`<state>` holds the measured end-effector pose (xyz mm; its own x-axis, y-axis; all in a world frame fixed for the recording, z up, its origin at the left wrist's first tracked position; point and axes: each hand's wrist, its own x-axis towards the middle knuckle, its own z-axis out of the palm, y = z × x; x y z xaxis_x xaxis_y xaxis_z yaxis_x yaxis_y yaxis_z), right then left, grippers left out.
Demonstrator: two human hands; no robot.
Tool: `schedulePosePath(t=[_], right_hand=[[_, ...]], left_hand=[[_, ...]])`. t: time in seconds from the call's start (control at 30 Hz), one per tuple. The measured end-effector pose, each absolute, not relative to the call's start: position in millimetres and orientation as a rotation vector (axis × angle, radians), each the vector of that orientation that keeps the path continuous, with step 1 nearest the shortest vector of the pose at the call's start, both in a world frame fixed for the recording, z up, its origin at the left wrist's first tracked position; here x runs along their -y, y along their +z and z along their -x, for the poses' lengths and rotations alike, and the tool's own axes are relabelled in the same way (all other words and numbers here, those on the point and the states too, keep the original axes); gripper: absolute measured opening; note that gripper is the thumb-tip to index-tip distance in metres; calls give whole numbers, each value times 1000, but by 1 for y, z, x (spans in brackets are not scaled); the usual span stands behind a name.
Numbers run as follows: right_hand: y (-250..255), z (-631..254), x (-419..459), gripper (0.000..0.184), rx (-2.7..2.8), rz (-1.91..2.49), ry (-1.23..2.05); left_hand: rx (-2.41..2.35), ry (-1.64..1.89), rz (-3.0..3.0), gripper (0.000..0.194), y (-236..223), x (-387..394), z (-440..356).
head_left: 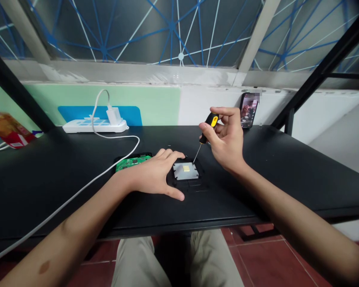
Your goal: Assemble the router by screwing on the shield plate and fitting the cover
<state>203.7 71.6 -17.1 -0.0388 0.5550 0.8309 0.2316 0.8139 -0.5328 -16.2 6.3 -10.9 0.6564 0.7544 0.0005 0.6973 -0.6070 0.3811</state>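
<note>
A small black device (186, 175) with a silver metal plate and a yellow patch lies on the black desk (257, 175). My left hand (155, 175) rests flat beside it, fingers spread around its left edge, steadying it. My right hand (225, 137) pinches the black and yellow handle of a small screwdriver (204, 135). The screwdriver is tilted, and its tip touches the plate's upper right corner. A green circuit board (131, 162) sits in a black shell just behind my left hand.
A white power strip (86, 126) with a charger plugged in lies at the back left, and its white cable (77, 191) trails across the desk toward me. A phone (249, 110) leans against the wall at the back right. A red packet (8, 131) lies far left.
</note>
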Motion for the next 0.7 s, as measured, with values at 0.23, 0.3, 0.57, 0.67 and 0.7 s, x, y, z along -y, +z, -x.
schedulePosePath(t=[0.23, 0.3, 0.57, 0.67, 0.7], right_hand=[[-16, -204, -69, 34, 1650, 658, 307], [-14, -203, -67, 33, 1675, 652, 325], [-8, -203, -63, 26, 1723, 604, 528], [-3, -205, -70, 27, 1747, 573, 471], [-1, -206, -73, 28, 1761, 578, 421]], left_hand=[[-1139, 240, -2520, 99, -13, -7, 17], [-1136, 242, -2511, 99, -13, -7, 17], [-1132, 245, -2537, 100, -14, -9, 17], [-1136, 245, -2552, 101, -14, -9, 18], [-1133, 248, -2555, 102, -15, -9, 18]])
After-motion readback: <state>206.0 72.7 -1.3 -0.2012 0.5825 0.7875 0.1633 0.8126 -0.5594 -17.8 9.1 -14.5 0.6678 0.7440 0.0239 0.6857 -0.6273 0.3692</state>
